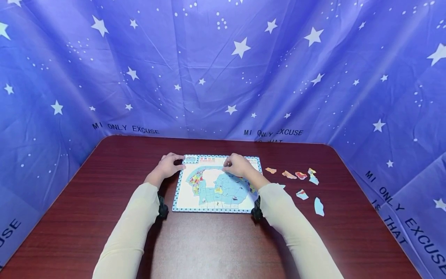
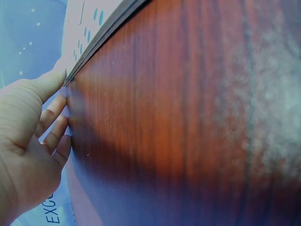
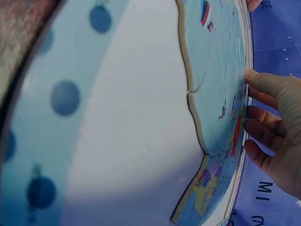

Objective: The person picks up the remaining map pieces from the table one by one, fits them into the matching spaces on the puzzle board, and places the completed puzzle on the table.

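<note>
A world-map jigsaw board (image 1: 186, 199) with a dotted blue border lies on the table, its blue map partly filled with pieces. A white gap (image 1: 210, 178) shows in the map's upper left part. My left hand (image 1: 166, 166) is at the board's far left corner. In the left wrist view its thumb meets the corner and the other fingers lie lower, beside the edge. My right hand (image 1: 239, 166) reaches over the upper middle of the map, beside the gap. In the right wrist view its spread fingertips (image 3: 252, 76) touch the puzzle surface, and no loose piece shows between them.
Loose jigsaw pieces lie right of the board: an orange one (image 1: 270, 170), a red one (image 1: 301, 175), a multicoloured one (image 1: 313, 176), a pale blue one (image 1: 318, 206) and several others. A starry blue curtain (image 1: 209, 77) hangs around the dark red table (image 1: 122, 155).
</note>
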A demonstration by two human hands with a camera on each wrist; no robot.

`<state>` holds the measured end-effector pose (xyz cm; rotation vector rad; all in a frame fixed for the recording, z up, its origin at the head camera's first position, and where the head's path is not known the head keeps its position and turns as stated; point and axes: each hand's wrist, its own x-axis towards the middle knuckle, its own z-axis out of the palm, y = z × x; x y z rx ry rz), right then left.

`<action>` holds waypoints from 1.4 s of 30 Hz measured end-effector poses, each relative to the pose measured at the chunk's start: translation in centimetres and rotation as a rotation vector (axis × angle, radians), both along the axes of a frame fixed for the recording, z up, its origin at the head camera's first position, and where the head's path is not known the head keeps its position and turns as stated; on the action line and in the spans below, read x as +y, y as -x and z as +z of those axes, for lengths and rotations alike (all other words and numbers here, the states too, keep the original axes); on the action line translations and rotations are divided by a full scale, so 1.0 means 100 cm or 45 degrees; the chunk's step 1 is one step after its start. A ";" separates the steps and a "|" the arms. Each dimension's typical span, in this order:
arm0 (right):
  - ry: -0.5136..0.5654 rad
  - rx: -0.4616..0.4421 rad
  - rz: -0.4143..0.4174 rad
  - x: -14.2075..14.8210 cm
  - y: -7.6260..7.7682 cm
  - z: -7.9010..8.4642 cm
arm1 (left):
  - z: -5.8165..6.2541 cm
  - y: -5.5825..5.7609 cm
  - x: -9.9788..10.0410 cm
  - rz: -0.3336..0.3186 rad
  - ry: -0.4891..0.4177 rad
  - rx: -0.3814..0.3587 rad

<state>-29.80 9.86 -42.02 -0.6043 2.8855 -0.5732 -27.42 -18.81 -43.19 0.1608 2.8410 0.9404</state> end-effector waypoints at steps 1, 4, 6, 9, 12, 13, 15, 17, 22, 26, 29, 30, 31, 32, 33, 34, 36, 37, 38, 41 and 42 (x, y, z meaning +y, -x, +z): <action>0.001 0.000 0.001 0.000 0.000 0.000 | 0.000 0.000 0.000 -0.003 0.003 0.001; 0.006 0.005 0.000 0.000 0.000 -0.001 | 0.000 -0.001 0.001 -0.008 0.002 0.004; 0.013 0.008 -0.005 0.000 0.000 -0.001 | 0.001 -0.001 0.001 -0.006 0.001 0.006; 0.026 -0.003 -0.024 0.000 0.000 -0.002 | 0.000 -0.001 0.001 0.001 0.001 0.007; 0.044 -0.023 -0.044 0.000 -0.001 -0.002 | -0.001 0.000 0.000 0.008 0.002 0.005; 0.051 -0.029 -0.050 0.000 -0.001 -0.002 | -0.001 0.000 0.000 0.011 0.001 0.003; 0.063 -0.035 -0.056 0.000 -0.001 -0.002 | -0.001 0.000 0.000 0.010 -0.002 0.002; 0.072 -0.036 -0.063 0.000 0.000 -0.002 | -0.001 0.000 0.000 0.006 -0.001 0.003; 0.086 -0.036 -0.070 0.000 0.000 -0.003 | 0.000 0.000 0.001 -0.005 0.007 0.010; 0.093 -0.038 -0.076 0.001 0.000 -0.004 | 0.000 0.000 0.001 -0.010 0.016 0.011; 0.097 -0.041 -0.084 0.001 0.000 -0.005 | -0.001 0.000 0.001 -0.009 0.022 0.014; 0.098 -0.042 -0.085 0.001 0.000 -0.005 | -0.001 0.000 0.001 -0.008 0.022 0.014; 0.099 -0.043 -0.087 0.001 0.000 -0.004 | 0.000 0.000 0.001 -0.005 0.019 0.013; 0.097 -0.041 -0.087 0.001 0.000 -0.005 | 0.000 0.000 0.001 -0.006 0.019 0.013; 0.098 -0.041 -0.087 0.001 0.000 -0.004 | 0.000 0.000 0.000 -0.005 0.018 0.012; 0.097 -0.043 -0.088 0.001 0.000 -0.004 | 0.000 0.000 0.000 -0.004 0.015 0.010; 0.098 -0.043 -0.086 0.001 -0.001 -0.004 | 0.000 -0.001 0.001 -0.006 0.011 0.007; 0.098 -0.045 -0.085 0.001 -0.001 -0.004 | 0.000 -0.001 0.001 -0.009 0.010 0.007; 0.098 -0.045 -0.084 0.002 -0.001 -0.004 | 0.000 -0.001 0.001 -0.009 0.010 0.007; 0.099 -0.047 -0.080 0.002 -0.002 -0.003 | 0.000 -0.001 0.002 -0.007 0.015 0.010; 0.098 -0.046 -0.078 0.002 -0.002 -0.003 | 0.000 -0.001 0.002 -0.007 0.018 0.012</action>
